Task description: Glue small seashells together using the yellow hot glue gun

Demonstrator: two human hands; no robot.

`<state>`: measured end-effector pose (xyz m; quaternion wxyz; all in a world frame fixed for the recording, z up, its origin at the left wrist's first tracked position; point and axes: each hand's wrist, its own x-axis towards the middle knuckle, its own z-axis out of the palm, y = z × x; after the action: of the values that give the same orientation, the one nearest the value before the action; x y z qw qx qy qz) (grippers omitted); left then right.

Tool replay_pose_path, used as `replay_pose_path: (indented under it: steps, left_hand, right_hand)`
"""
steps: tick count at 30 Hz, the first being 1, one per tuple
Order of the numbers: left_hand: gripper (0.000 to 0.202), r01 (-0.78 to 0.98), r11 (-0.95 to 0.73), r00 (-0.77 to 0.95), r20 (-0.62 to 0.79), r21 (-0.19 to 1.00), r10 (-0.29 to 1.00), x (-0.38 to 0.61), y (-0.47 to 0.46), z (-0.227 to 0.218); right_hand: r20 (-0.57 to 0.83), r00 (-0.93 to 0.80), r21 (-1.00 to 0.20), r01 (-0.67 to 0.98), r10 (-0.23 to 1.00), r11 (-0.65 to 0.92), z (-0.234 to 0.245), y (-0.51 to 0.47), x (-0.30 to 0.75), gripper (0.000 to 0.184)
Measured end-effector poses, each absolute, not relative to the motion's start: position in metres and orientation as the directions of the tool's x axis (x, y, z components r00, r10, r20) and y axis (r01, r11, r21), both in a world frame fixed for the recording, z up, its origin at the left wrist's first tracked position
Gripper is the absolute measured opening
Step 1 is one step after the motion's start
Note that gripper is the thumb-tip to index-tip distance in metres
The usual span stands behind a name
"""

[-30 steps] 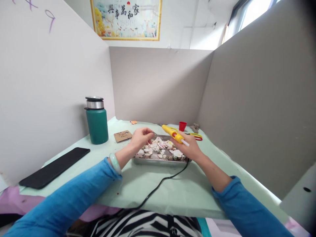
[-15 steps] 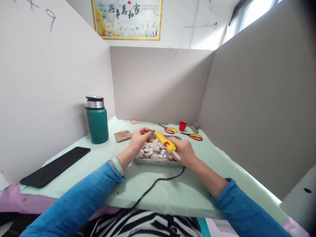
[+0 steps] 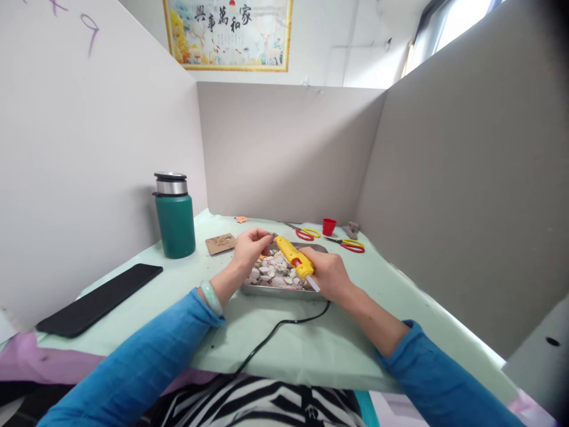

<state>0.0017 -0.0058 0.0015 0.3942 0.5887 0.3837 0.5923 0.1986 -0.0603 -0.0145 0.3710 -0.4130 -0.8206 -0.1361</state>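
My right hand (image 3: 328, 274) grips a yellow glue gun (image 3: 293, 258), its nozzle pointing left toward my left hand. My left hand (image 3: 249, 247) is pinched shut on a small piece, probably a shell, too small to make out, held just above a metal tray (image 3: 275, 290). The tray holds several pale seashells (image 3: 270, 271). The gun's nozzle nearly touches my left fingertips. A black cord (image 3: 275, 333) runs from the gun over the table's front edge.
A green flask (image 3: 175, 217) stands at the left, a black phone (image 3: 98, 299) nearer me. A brown card (image 3: 221, 243) lies by the tray. Two pairs of scissors (image 3: 306, 233) (image 3: 349, 244) and a red cup (image 3: 329, 226) sit behind. Grey partitions wall three sides.
My right hand has swung the glue gun down and left, bringing its nozzle to my left fingertips. My left hand has hardly moved.
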Motion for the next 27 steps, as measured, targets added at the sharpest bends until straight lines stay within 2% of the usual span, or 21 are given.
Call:
replay_pose_path:
  steps: [8,21,27]
  left_hand:
    - [0.025,-0.074,-0.413,-0.013,0.414,0.908,0.910,-0.0006,-0.0037,-0.0007]
    - [0.018,-0.078,-0.381,0.012,0.383,0.921,0.924,0.0023,-0.0084,0.0031]
    - [0.025,-0.182,-0.343,0.029,0.354,0.922,0.935,0.0001,-0.0077,0.0036]
  right_hand:
    - [0.724,-0.370,-0.079,0.794,0.582,0.603,-0.0154,-0.0593,0.2008,0.021]
    - [0.717,-0.394,-0.064,0.784,0.575,0.617,-0.0157,-0.0597,0.1966,0.025]
    - [0.722,-0.372,-0.061,0.806,0.584,0.589,-0.0147,-0.0604,0.1977,0.024]
